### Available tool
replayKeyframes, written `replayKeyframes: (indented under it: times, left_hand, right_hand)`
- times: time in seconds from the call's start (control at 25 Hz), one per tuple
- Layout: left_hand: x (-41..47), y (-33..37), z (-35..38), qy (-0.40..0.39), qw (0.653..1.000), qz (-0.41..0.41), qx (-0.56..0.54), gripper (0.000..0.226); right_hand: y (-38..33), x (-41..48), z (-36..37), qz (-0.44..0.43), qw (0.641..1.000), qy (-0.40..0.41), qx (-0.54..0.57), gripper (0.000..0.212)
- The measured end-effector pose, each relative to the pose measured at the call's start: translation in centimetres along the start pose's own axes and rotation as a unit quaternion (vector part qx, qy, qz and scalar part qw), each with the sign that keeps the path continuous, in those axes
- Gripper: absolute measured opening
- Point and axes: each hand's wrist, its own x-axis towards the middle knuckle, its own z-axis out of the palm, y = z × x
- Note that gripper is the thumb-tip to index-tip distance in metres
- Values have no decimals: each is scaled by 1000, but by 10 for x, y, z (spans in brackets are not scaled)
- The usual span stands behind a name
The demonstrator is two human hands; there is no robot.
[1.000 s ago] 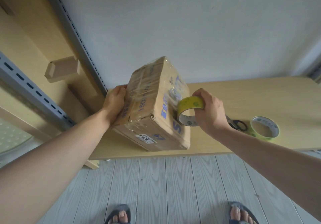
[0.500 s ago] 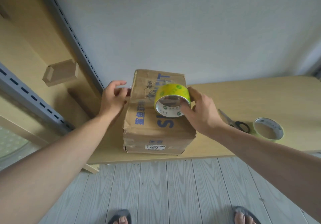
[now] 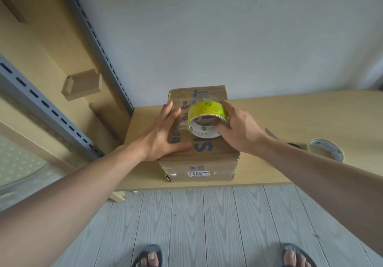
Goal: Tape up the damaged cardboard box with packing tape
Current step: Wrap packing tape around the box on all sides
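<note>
- Pressing flat with the left hand [image 3: 163,136], grip apart, on top of the cardboard box [image 3: 223,165] standing near the front edge of the counter [image 3: 300,111].
- Holding the tape roll [image 3: 207,108] over the box top, right hand [image 3: 240,131] grip clamped round it.
- Pull taut, lay straight across the damage, smooth down firmly.

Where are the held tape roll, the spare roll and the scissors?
held tape roll [image 3: 207,109]: head view, yellow outer band.
spare roll [image 3: 337,153]: head view, right side of its rim.
scissors [image 3: 272,133]: head view, exposed blade.
</note>
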Motion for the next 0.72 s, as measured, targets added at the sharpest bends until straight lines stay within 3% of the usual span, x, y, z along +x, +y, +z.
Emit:
replayKeyframes:
  times: [0.2, 0.4, 0.72]
  left_hand:
    - [0, 3, -2, -11, 999, -15, 33, 133]
    - [0, 4, -2, -17, 999, -25, 27, 136]
    - [1, -2, 2, -19, 1000, -17, 14, 135]
  right_hand:
    - [-11, 17, -65, -55, 991, -46, -117, 33]
    - [22, -13, -81, -20, 939, -111, -324, 41]
    - [60, -21, -49, -5, 947, -124, -296, 30]
